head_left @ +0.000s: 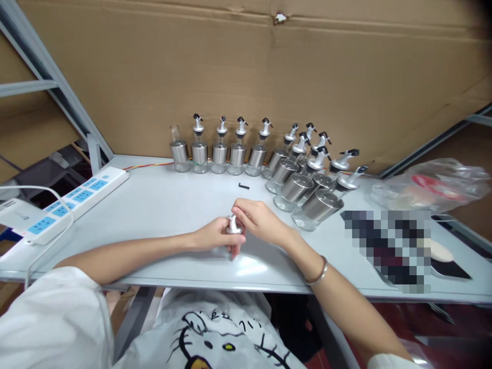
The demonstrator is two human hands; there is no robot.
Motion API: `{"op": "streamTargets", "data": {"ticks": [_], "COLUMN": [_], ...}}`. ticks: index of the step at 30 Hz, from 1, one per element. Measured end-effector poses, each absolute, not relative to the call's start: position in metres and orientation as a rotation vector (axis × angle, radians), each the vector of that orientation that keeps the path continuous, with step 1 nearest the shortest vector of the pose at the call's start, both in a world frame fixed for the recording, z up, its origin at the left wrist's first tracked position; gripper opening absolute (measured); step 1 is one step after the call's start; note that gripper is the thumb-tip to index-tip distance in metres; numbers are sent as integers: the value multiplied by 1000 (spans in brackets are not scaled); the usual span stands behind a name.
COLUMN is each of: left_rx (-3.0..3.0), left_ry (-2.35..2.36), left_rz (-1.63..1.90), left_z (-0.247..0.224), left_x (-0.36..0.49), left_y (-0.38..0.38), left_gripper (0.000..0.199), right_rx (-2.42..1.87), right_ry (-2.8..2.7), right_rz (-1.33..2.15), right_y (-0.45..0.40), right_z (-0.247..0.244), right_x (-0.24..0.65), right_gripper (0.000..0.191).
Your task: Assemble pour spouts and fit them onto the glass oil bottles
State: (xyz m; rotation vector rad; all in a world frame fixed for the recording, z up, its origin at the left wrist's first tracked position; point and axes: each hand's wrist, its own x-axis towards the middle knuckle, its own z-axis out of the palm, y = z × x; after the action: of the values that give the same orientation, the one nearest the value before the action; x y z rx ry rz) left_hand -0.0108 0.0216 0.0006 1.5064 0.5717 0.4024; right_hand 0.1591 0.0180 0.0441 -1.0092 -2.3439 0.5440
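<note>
Near the front edge of the table, my left hand (pixel 217 233) is closed around a silver pour spout (pixel 233 226), its tip pointing up. My right hand (pixel 260 218) bends over the spout from the right, fingers pinched together at its tip. What the right fingertips hold is hidden. Beyond my hands, a small black L-shaped piece (pixel 243 186) lies on the table. A glass bottle with a steel sleeve (pixel 179 152) stands at the left end of the back row, with no spout in its neck.
Several sleeved oil bottles with black-tipped spouts (pixel 238 152) line the back and cluster to the right (pixel 323 207). A power strip (pixel 82 200) with a white cable lies left. At right are a plastic bag (pixel 430 184) and a blurred-out item (pixel 388 251). Cardboard (pixel 154 66) walls the back.
</note>
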Motion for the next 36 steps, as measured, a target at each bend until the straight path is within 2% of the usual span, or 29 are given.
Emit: {"op": "streamTargets", "data": {"ticks": [4, 10, 15, 17, 21, 23, 30, 36], "left_rx": [1705, 1851, 2103, 2153, 2178, 2184, 2218, 2176], "left_ry": [656, 629, 488, 450, 461, 467, 452, 501], "left_rz": [426, 422, 430, 417, 431, 438, 429, 451], "left_z": [1, 4, 3, 2, 1, 2, 2, 2], "left_x": [-13, -13, -13, -14, -14, -14, -15, -14], "left_y": [17, 15, 12, 10, 9, 9, 9, 8], "left_gripper": [35, 26, 23, 22, 20, 20, 20, 20], "right_rx": [-945, -1037, -971, -1006, -1213, -1275, -1395, -1503], "right_ry": [-2370, -2210, -1941, -1949, -2194, -2307, -2374, -2318], "right_rz": [656, 921, 1008, 921, 520, 375, 353, 353], "right_y": [16, 17, 33, 41, 53, 55, 54, 52], "right_z": [46, 48, 49, 46, 33, 28, 31, 29], "right_x": [159, 162, 179, 188, 199, 201, 201, 200], "right_gripper": [36, 44, 26, 22, 8, 15, 21, 13]}}
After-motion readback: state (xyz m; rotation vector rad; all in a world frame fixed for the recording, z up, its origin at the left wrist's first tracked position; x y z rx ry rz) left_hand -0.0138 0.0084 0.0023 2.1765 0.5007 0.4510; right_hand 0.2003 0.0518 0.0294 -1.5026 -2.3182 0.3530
